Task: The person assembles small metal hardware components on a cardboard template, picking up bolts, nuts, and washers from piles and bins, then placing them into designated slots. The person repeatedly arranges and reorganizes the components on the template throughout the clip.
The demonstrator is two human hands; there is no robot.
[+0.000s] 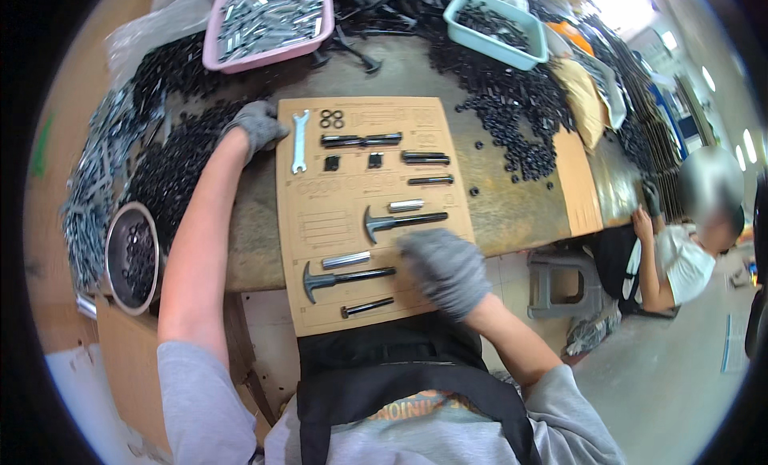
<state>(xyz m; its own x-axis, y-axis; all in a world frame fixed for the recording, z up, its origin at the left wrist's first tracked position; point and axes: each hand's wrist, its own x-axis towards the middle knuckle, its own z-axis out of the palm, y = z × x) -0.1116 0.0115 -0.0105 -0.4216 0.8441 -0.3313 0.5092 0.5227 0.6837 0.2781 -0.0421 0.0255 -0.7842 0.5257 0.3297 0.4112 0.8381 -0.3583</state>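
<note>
A brown cardboard sheet (336,217) with printed outlines lies before me, its near edge reaching past the table toward my apron. My left hand (258,127), in a grey glove, is curled beside its upper left edge; what the fingers hold, if anything, is hidden. My gloved right hand (448,271) hovers over the lower right, fingers smeared by motion. Nearest to it are two dark T-shaped parts (406,220) (349,281), metal tubes (346,260) (406,205) and a black bolt (367,307). Higher up lie an open-ended wrench (300,142), black rings (331,119) and black rods (361,140).
Heaps of small black parts (192,149) flank the sheet, with a metal bowl (114,253) at the left. A pink basin (268,63) of metal pieces and a light-blue basin (496,54) stand at the back. Rightward are a grey stool (565,285) and another person (680,265).
</note>
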